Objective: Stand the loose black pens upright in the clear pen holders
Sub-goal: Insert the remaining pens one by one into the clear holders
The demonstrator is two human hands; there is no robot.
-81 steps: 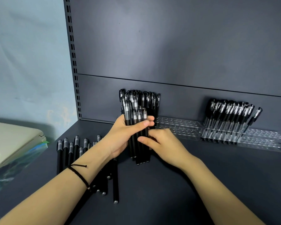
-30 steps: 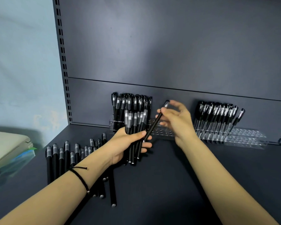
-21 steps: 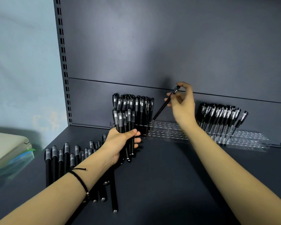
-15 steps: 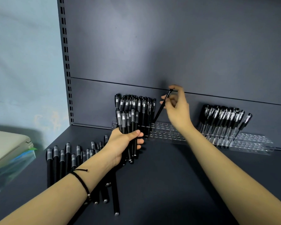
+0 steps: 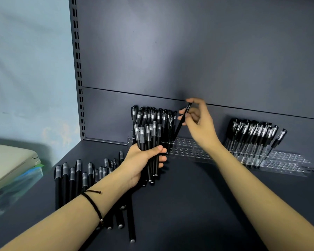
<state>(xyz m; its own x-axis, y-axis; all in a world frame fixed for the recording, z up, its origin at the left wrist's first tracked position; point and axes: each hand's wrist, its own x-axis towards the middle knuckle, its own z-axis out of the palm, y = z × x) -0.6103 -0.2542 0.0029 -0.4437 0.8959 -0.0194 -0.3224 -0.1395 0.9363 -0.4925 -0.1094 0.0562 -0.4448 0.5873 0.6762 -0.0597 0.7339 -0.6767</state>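
Note:
My left hand [image 5: 143, 163] grips a bundle of black pens [image 5: 148, 140], held upright just in front of the left clear pen holder [image 5: 188, 151]. My right hand [image 5: 199, 124] pinches a single black pen [image 5: 181, 122] near its top; the pen slants down toward the holder beside the pens standing in it [image 5: 156, 115]. Several loose black pens [image 5: 74, 176] lie on the shelf at the left, partly hidden under my left forearm. A second clear holder [image 5: 286, 162] at the right carries a row of standing pens [image 5: 252, 133].
The dark shelf surface [image 5: 198, 205] is backed by a grey panel [image 5: 188, 51] with a slotted upright [image 5: 78, 69] at its left. A beige box over a plastic-wrapped stack [image 5: 9, 169] sits at the far left edge.
My right hand drew one pen out of the bundle, lifted it toward the back panel and has brought it down to the left holder's row. My left hand keeps the bundle upright.

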